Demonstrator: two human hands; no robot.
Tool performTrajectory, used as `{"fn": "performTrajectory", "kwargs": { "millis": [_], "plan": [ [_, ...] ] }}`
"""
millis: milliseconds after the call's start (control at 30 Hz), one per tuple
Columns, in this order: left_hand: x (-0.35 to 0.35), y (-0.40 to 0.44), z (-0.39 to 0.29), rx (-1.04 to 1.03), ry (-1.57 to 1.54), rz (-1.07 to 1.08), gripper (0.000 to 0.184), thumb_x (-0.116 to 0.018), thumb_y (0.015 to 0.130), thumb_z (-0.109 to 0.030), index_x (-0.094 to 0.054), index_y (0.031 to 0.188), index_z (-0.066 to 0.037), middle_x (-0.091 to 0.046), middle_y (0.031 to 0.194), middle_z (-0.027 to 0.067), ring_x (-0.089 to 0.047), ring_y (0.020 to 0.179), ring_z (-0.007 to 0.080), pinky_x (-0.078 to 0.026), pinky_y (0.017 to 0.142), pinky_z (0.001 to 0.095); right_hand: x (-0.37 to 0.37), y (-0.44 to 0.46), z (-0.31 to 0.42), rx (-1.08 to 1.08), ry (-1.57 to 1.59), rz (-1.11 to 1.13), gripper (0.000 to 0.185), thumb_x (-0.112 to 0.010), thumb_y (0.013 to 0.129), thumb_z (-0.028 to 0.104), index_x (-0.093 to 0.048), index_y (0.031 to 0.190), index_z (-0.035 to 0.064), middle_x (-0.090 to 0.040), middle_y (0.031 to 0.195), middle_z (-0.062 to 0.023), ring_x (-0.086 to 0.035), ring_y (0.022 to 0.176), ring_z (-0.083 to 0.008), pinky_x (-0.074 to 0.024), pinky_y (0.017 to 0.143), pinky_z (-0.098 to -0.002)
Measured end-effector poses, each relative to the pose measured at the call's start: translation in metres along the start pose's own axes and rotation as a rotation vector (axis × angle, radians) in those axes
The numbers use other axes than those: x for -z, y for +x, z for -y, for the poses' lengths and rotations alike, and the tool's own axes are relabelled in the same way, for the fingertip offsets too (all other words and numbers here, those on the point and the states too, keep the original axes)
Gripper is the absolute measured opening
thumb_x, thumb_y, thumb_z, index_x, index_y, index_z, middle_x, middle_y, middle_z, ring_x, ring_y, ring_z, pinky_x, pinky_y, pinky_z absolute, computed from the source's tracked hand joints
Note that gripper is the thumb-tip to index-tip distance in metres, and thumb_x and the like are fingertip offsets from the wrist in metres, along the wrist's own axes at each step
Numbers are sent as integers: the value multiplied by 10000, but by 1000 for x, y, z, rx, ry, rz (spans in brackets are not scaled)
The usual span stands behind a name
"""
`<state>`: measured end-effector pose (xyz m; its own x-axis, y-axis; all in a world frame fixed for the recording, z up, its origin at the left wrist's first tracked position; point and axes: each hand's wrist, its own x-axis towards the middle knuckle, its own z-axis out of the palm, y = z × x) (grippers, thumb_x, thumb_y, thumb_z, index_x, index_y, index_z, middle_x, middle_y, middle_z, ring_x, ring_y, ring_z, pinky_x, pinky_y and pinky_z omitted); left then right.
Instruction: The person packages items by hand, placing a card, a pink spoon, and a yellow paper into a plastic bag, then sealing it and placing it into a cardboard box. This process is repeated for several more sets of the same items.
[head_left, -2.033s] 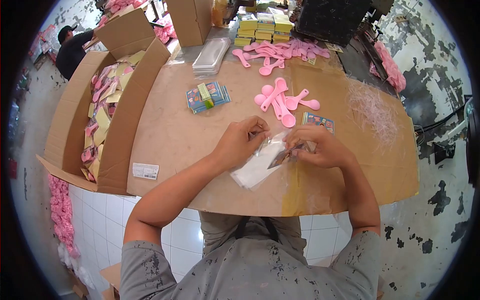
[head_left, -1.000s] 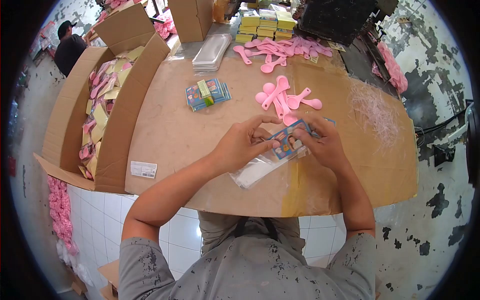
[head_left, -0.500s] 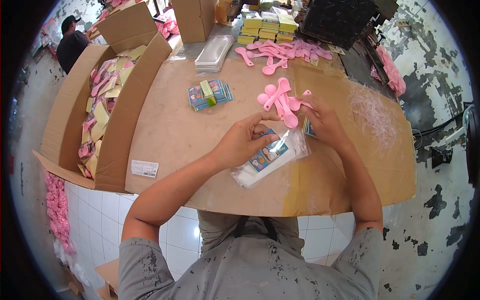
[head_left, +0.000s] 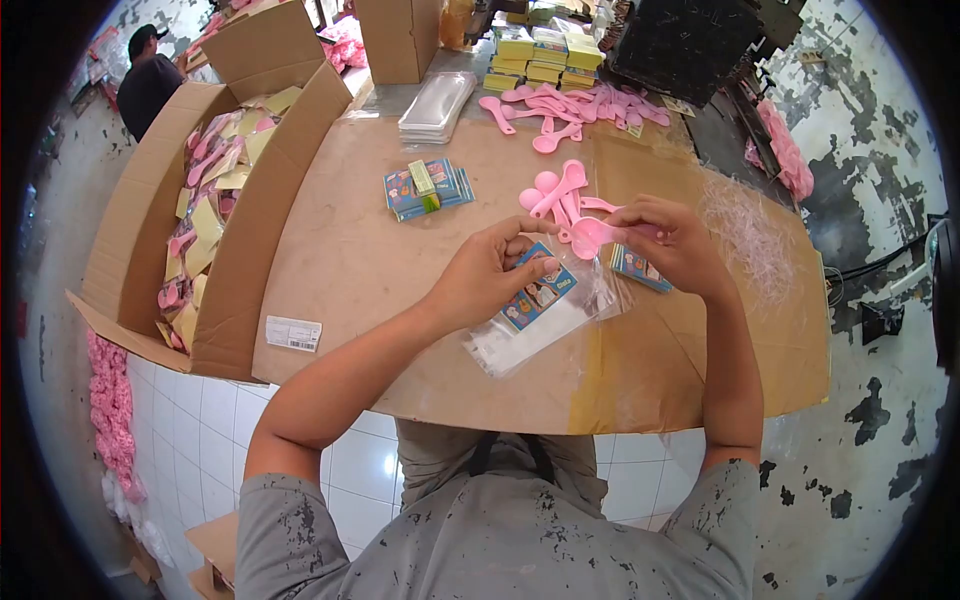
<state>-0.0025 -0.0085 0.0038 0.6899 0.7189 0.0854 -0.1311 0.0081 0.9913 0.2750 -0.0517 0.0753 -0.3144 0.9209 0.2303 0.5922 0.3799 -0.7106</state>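
My left hand [head_left: 485, 275] pinches a blue printed card [head_left: 540, 292] between thumb and fingers, over clear plastic bags [head_left: 515, 345] lying on the cardboard-covered table. Whether the card is inside the top bag, I cannot tell. In my right hand [head_left: 672, 245] is a pink spoon [head_left: 592, 236], its bowl pointing left toward the card. A small group of pink spoons [head_left: 568, 180] lies just beyond both hands. Below the right hand sits another stack of blue cards [head_left: 640, 268], partly covered by it. A banded stack of cards [head_left: 430, 188] rests farther left.
A large carton [head_left: 225, 290] filled with bagged spoons and cards stands at the left. Flat clear bags [head_left: 437, 108], a spoon heap [head_left: 590, 105] and yellowish card stacks [head_left: 545, 55] occupy the back. Plastic strands [head_left: 745, 235] lie at right. Another person [head_left: 148, 85] is at far left.
My right hand has lifted a pink spoon from the group and brought it near the bag. The left hand stays on the card, which has shifted slightly.
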Motion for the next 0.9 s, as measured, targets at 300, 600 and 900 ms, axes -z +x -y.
{"fn": "performTrajectory", "kwargs": {
  "millis": [300,600,900],
  "plan": [
    [-6,-4,-6,28,43,25,313,-664,1027,-106,-643,1317,9,-763,1079,62,-681,902,52,-571,748,231,-4,-4,34,45,-139,120,154,-743,907,78,-762,1049,21,-712,948,-100,-685,848,-208,-544,795,-318],
    [-10,-7,-3,13,3,150,317,-642,1045,-120,-631,1327,25,-759,1096,64,-680,1018,94,-558,873,287,-52,9,47,200,237,18,458,-557,1037,281,-575,1415,23,-621,1379,-136,-571,1307,-255,-407,1125,-394],
    [2,-12,-23,65,-240,408,470,-685,1028,-297,-549,1402,-47,-743,1153,58,-673,991,77,-515,857,249,-20,6,48,326,284,166,455,-585,937,73,-592,1391,38,-613,1411,-142,-525,1373,-309,-385,1159,-426]
  ]
}}
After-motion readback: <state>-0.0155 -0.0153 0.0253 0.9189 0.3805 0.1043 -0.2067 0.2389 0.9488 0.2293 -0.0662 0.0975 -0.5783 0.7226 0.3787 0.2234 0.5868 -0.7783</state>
